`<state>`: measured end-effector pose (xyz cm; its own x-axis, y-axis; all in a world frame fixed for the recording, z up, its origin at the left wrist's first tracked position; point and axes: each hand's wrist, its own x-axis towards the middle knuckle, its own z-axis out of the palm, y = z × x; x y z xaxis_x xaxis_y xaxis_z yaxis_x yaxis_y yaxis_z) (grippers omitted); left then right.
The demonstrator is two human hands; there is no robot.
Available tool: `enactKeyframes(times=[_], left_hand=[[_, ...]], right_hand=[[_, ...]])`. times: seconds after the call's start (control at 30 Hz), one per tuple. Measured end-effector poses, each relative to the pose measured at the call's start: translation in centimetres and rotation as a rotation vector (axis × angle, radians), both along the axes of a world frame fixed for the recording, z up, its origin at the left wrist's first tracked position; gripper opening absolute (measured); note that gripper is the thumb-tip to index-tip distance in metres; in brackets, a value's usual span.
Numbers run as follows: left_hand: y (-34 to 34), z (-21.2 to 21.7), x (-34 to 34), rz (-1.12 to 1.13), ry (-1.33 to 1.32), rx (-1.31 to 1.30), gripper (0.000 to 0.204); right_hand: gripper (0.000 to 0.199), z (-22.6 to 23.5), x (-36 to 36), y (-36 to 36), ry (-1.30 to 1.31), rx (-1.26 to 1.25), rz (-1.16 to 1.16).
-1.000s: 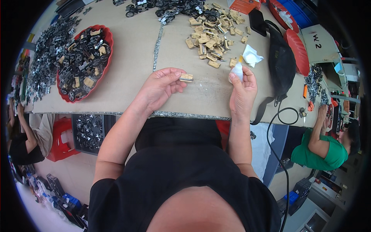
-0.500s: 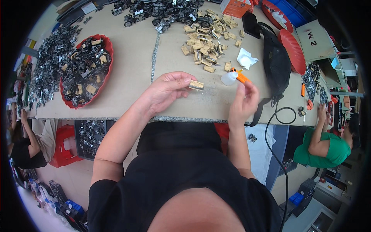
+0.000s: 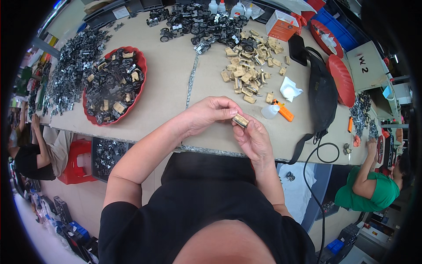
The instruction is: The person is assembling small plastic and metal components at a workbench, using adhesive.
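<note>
A small tan part with a dark and silvery edge (image 3: 240,120) is pinched between my two hands, above the table's near edge. My left hand (image 3: 211,115) grips its left end between thumb and fingers. The thumb and fingers of my right hand (image 3: 255,140) close on its right end. Just beyond, a small white squeeze bottle (image 3: 269,111) and an orange-handled tool (image 3: 284,111) lie near my right hand. Several similar tan parts (image 3: 246,72) are heaped farther away. A crumpled white dish-like piece (image 3: 290,89) is beside that heap.
On the left, a red scalloped tray (image 3: 143,75) holds black wheeled pieces and tan parts. Black wheeled assemblies (image 3: 202,26) are piled at the back. A black bag (image 3: 322,79), phone (image 3: 297,49) and cable (image 3: 307,165) lie at right. Co-workers sit on both sides.
My right hand has moved left from beside the squeeze bottle and now grips the tan part with my left hand. The view has shifted, so the tabletop appears lower.
</note>
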<state>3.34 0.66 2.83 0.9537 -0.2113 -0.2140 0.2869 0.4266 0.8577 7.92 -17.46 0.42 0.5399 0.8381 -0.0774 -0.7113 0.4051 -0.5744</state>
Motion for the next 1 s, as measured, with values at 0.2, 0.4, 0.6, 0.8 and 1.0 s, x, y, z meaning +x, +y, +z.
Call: enactKeyframes(times=[0.2,0.4,0.6,0.8,1.0], left_hand=[[1.5,0.9,2.0,0.139,0.003,0.247,0.021],[7.8,-2.1,8.7,0.919,-0.414,1.583,0.032],[11.4,-3.1,9.5,0.692,-0.366,1.599,0.033],[9.3,0.4,2.4,0.135,-0.091,0.664,0.039],[4.5,0.5,-2.8,-0.117,-0.029,0.110,0.042]], right_hand=[[0.054,-0.5,0.5,0.0,0.081,0.039,-0.043],[0.060,-0.7,0.4,0.5,0.101,0.013,-0.071],[0.058,-0.8,0.5,0.1,0.082,0.026,-0.072],[0.038,-1.1,0.6,0.3,0.050,0.072,-0.065],[0.032,-0.1,-0.2,1.8,0.089,0.054,-0.078]])
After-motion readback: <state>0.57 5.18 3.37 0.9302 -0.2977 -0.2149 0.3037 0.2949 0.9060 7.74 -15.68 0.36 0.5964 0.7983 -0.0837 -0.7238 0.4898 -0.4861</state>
